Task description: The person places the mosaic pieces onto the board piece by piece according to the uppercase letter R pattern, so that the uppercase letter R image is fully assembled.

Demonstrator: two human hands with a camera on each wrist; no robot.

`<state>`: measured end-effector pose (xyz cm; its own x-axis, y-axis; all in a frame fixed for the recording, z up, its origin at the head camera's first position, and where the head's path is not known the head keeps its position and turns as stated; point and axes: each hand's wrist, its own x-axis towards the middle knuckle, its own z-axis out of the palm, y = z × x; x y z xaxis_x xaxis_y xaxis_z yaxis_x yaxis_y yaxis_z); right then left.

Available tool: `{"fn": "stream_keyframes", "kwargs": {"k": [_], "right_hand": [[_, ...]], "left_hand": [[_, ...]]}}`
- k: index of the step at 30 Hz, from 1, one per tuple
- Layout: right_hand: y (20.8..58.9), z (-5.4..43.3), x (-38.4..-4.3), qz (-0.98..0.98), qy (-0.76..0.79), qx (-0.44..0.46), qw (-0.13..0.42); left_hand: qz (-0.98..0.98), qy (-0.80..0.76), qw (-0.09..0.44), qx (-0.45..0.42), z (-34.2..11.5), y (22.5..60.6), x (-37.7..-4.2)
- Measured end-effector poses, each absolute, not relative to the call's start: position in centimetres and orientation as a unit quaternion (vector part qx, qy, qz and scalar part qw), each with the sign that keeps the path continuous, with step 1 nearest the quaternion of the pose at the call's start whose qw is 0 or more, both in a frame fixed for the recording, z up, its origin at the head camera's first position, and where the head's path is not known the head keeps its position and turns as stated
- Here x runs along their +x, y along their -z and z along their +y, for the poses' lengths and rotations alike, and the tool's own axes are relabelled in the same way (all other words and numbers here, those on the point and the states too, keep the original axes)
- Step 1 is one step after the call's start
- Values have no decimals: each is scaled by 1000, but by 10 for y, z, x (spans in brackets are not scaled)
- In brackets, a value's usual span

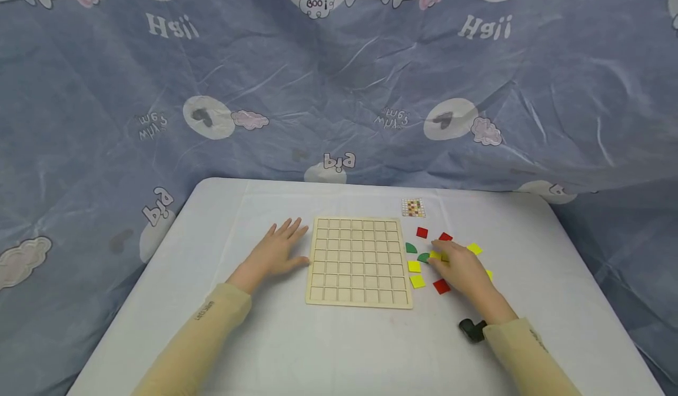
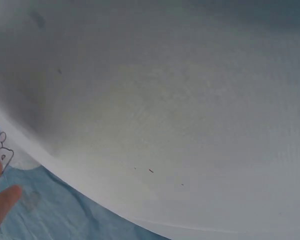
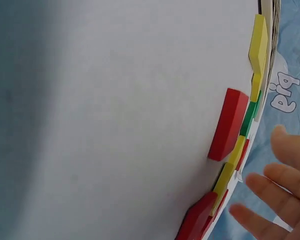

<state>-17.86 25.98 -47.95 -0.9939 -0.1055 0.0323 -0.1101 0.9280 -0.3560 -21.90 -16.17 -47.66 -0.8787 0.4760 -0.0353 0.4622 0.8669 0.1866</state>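
Note:
A square wooden grid board [image 1: 360, 262] lies on the table with bare cells. My left hand [image 1: 274, 251] rests beside its left edge, fingers spread and thumb tip right at the frame; in the left wrist view only some fingertips [image 2: 5, 202] show. To the board's right, my right hand [image 1: 462, 266] hovers over scattered flat pieces, fingers loosely extended with nothing held in the right wrist view. Around it lie yellow squares [image 1: 416, 281], red squares [image 1: 442, 286] and green rounded pieces [image 1: 411, 248]. A red piece [image 3: 229, 125] stands out near the right fingers; the hand hides some pieces.
A small card with a coloured grid pattern [image 1: 413, 208] lies behind the board. A small black object [image 1: 471, 329] sits near the right sleeve. The white table [image 1: 328, 355] backs onto a blue printed cloth [image 1: 328, 78].

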Motion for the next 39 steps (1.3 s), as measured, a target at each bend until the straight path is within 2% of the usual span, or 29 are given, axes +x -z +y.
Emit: {"fn": "stream_keyframes", "kwargs": {"k": [9,17,28,34,39], "right_hand": [[485,265,-194,-981,-193,20,-26],[487,266,-207,-978,-201,-10,-58],[484,270,-213,-962,-238,-55,-120],[475,263,-217,-954,-285,-50,-72],[466,228,-229,-933,-359,-10,-32]], "left_hand": [[948,-136,69,279,-155,484,-216],[946,-151,139,251,-153,492,-213],[941,-184,146,243,-152,502,-205],[940,-190,145,242,-150,502,-204],[944,-180,138,240,-151,502,-205]]}}
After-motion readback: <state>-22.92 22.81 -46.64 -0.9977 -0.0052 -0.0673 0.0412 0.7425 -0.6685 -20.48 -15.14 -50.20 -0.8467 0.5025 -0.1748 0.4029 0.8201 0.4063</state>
